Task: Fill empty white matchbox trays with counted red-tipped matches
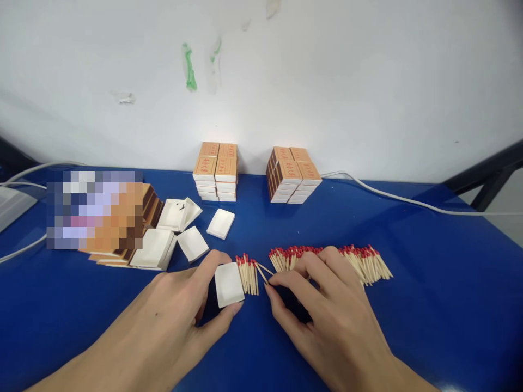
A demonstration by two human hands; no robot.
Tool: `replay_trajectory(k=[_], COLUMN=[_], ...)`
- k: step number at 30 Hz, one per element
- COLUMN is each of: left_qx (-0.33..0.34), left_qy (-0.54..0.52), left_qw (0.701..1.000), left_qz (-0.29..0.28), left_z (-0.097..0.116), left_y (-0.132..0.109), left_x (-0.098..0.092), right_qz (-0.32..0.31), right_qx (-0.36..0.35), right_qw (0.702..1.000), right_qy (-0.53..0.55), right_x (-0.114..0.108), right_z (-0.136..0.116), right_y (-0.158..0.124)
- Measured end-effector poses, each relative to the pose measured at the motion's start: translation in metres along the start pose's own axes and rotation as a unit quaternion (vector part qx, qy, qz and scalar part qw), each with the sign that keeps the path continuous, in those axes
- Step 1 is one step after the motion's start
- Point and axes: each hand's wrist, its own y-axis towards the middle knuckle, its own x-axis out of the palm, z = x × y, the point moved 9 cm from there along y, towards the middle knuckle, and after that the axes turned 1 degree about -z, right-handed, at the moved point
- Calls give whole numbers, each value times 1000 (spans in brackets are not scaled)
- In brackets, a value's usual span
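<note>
My left hand grips a small white matchbox tray between thumb and fingers, its inside facing up. Against the tray's right edge lies a small row of red-tipped matches. The thumb and forefinger of my right hand close on the lower end of a matchstick, just right of that row. Another match slants close to the same fingertips; whether it is held too I cannot tell. A long pile of matches spreads behind and right of my right hand, which covers part of it.
Loose white trays and flat orange matchbox sleeves lie at left, partly blurred. Two matchbox stacks stand near the white wall. A white cable crosses the blue table at right.
</note>
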Motion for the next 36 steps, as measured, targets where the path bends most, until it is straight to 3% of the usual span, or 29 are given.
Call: replay_trajectory(k=[36], left_qx=[16], left_qy=[0], left_qw=[1000], left_qz=[15], left_z=[5], left_y=[1], left_x=[-2], right_qz=[-19], right_qx=[-20], right_qw=[1000], right_qy=[-9], right_x=[3], right_z=[-5], right_y=[0])
